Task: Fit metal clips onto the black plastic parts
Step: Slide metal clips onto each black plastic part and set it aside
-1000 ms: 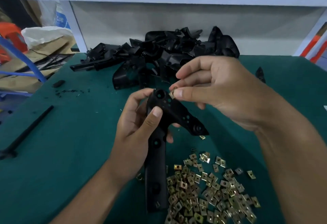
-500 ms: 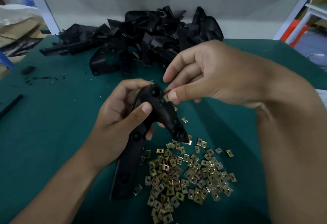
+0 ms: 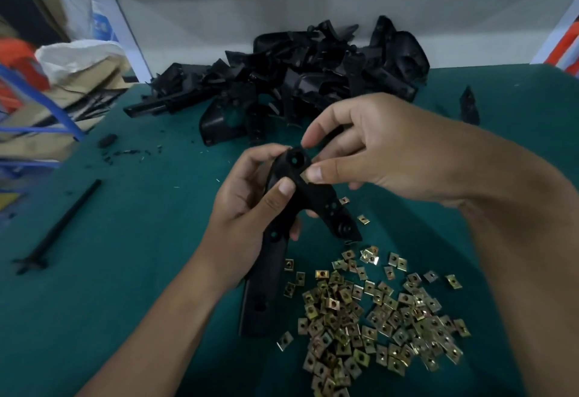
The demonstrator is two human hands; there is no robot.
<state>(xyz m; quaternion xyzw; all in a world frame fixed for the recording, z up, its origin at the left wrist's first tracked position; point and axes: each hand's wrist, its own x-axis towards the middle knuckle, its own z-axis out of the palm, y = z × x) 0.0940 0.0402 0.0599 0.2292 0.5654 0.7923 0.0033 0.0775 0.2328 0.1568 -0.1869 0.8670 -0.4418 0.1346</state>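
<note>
My left hand (image 3: pixel 247 208) grips a long black plastic part (image 3: pixel 316 201) by its bend; the lower end rests on the green table. My right hand (image 3: pixel 379 152) pinches a small metal clip (image 3: pixel 303 174) against the part's upper end, just below a round hole. The thumb covers most of the clip and the index fingertip touches the top of the part. A loose heap of brass-coloured metal clips (image 3: pixel 376 312) lies on the table below my right forearm.
A pile of black plastic parts (image 3: pixel 313 77) lies at the back of the green table (image 3: pixel 125 271), against a grey wall. A black rod (image 3: pixel 59 224) lies at the left, a small black piece (image 3: pixel 469 105) at the right. Bags and cardboard (image 3: pixel 78 61) stand beyond the left edge.
My right thumb has slid along the part's upper edge with the clip, and the index finger has lifted onto the part's top. The left hand keeps its grip.
</note>
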